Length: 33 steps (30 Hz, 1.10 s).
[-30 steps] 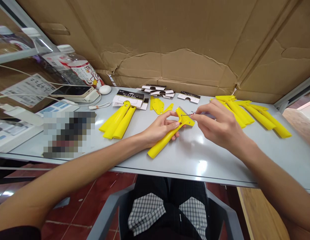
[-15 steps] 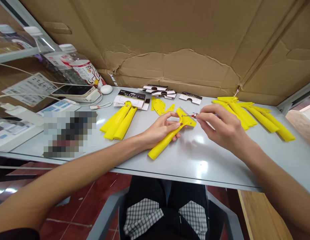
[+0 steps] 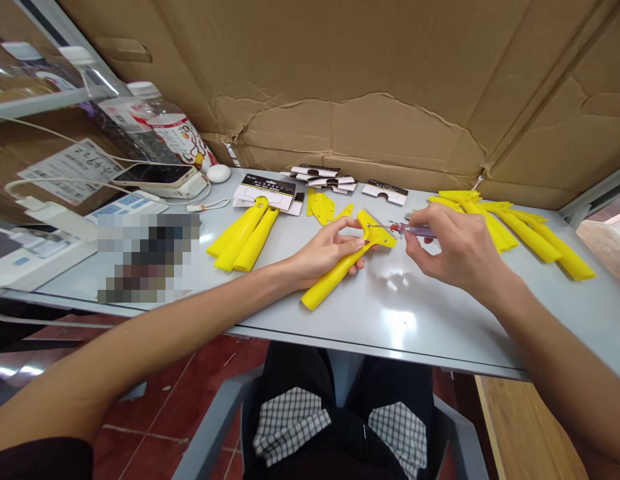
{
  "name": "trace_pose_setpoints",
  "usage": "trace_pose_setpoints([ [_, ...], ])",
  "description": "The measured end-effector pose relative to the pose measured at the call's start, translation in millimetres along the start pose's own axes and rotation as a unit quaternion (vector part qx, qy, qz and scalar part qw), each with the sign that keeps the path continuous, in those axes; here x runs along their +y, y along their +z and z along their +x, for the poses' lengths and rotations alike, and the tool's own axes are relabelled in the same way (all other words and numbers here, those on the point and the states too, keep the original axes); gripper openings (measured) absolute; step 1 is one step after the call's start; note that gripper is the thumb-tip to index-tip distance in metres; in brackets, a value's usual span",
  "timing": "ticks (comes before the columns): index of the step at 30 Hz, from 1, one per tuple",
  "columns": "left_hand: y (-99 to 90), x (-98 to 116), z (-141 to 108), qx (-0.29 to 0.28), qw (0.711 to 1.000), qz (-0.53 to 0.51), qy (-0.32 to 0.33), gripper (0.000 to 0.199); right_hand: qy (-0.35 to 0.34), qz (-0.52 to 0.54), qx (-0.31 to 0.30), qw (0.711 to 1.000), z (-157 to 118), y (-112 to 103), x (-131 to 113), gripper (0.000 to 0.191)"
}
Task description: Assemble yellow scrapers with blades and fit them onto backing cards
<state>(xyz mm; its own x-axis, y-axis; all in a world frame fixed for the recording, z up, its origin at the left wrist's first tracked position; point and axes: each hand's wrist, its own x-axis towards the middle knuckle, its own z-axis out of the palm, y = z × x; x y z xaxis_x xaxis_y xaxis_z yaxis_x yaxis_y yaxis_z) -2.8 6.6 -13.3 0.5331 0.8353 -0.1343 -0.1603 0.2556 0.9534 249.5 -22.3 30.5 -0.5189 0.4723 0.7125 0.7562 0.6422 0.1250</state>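
Observation:
In the head view my left hand (image 3: 335, 253) is closed around a yellow plastic scraper (image 3: 331, 281), its handle slanting down towards the table's front edge. Two small screws show on the scraper's flared head. My right hand (image 3: 457, 243) grips a screwdriver (image 3: 415, 230) with a clear and red handle, held nearly level. Its thin shaft reaches the scraper head, with the tip at the left screw. Behind the scraper lie flat yellow plates (image 3: 321, 208). Farther right is a pile of yellow scraper handles (image 3: 553, 243).
Left of my hands lie yellow handles (image 3: 253, 237) against black-and-white packaging cards (image 3: 266, 190). More cards (image 3: 385, 192) lie at the back. A phone (image 3: 155, 175), a power strip (image 3: 55, 240) and bottles (image 3: 183, 137) crowd the left side. A cardboard wall (image 3: 365, 67) closes off the back.
My right hand has shifted slightly right and its fingers now lie farther back, so the screwdriver's handle shows more. The left hand still holds the scraper. The whole view has shifted a little.

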Motion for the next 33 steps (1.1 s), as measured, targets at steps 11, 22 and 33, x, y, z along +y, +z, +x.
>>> trace_pose_setpoints([
  [11, 1.5, 4, -3, -0.001, 1.0, -0.008, -0.005, 0.039, 0.038, -0.018, 0.004, 0.999, -2, 4, 1, 0.02],
  [22, 2.3, 6, -3, 0.006, 1.0, -0.005, -0.006, 0.034, 0.056, -0.023, 0.003, 0.998, -3, 3, 3, 0.025],
  [33, 3.4, 6, -5, -0.005, 1.0, 0.014, -0.002, 0.034, 0.072, -0.01, -0.002, 0.997, 0, 3, 3, 0.019],
])
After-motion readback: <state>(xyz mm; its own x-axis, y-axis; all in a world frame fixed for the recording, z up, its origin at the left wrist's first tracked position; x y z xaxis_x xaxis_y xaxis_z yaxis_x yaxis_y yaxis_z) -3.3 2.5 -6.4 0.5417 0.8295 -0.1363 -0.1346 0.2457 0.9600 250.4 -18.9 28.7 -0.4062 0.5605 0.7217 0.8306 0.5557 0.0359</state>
